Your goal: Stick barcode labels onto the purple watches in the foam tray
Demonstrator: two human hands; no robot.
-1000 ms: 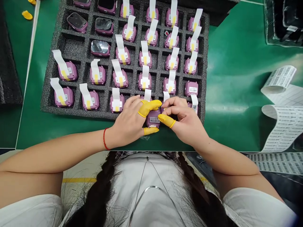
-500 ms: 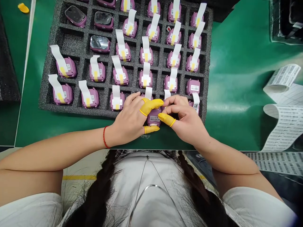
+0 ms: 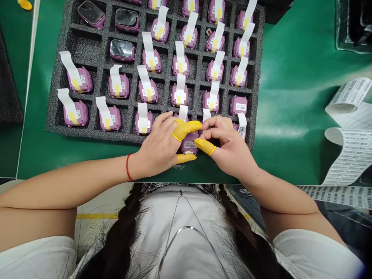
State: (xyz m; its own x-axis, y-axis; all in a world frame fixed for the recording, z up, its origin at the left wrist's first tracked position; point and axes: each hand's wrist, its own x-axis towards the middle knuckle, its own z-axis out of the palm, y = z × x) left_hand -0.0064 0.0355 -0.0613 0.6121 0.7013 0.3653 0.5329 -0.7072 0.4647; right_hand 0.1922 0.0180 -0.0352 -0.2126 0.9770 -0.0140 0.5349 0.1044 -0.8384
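Note:
A small purple watch body (image 3: pixel 189 143) with a white label on its back sits between my two hands at the near edge of a black foam tray (image 3: pixel 55 120). My left hand (image 3: pixel 162 145) pinches it between thumb and forefinger, both in yellow finger cots. My right hand (image 3: pixel 229 149) is curled against the same piece, its thumb in a yellow cot touching the label side. The tray's cells hold several more purple watch bodies (image 3: pixel 148 91), most with white strips and yellow tape on them.
The tray rests on a green mat (image 3: pixel 290 97). White sheets of barcode labels (image 3: pixel 348 131) curl at the right. A dark foam block (image 3: pixel 10 100) lies at the left, a black tray (image 3: pixel 353 23) at the top right. A yellow finger cot (image 3: pixel 24 4) lies top left.
Both hands stay on the purple watch body with only slight finger shifts. The view has tilted a little, so the tray sits higher in the picture.

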